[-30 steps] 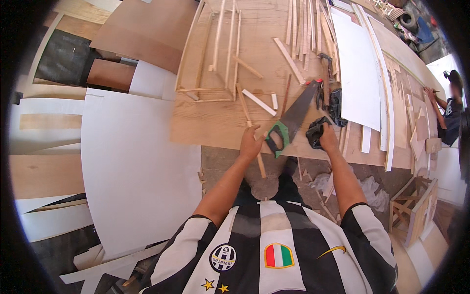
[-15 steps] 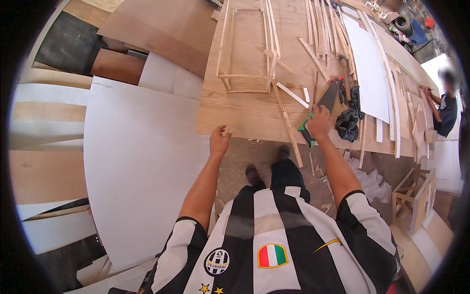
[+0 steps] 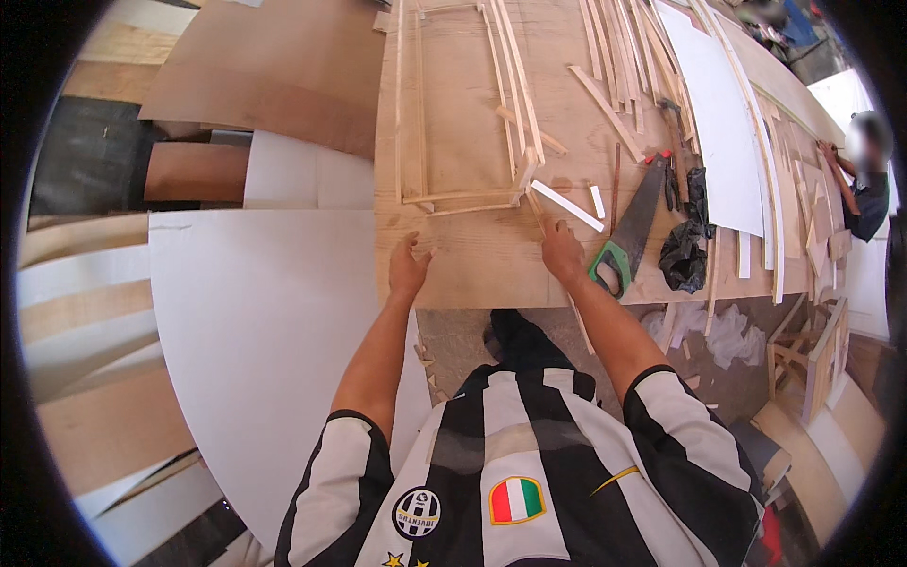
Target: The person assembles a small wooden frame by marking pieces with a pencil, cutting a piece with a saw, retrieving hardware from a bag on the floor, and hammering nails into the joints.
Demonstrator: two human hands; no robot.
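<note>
My left hand [image 3: 409, 267] hovers at the near left part of the plywood-topped table [image 3: 472, 274], fingers apart and holding nothing. To its right, my right hand [image 3: 563, 253] lies over a thin wooden strip [image 3: 581, 328], its fingers bent around it; the fingertips are partly hidden. That strip sticks out past the table's near edge. Just beyond both hands stands a long open frame of wooden slats [image 3: 472, 196]. Right of my right hand lies a handsaw [image 3: 640, 203] with a green and black handle, untouched.
White offcuts [image 3: 567, 206], a hammer [image 3: 674, 142], a black plastic bag [image 3: 682, 257] and several slats [image 3: 614, 57] lie on the table. A large white panel [image 3: 274, 331] is at left. Another person [image 3: 862, 189] works at far right. Wood scraps and plastic litter the floor.
My right hand has left the saw's handle and moved left onto the wooden strip. The saw stays on the table. My left hand remains open near the frame; the view has shifted.
</note>
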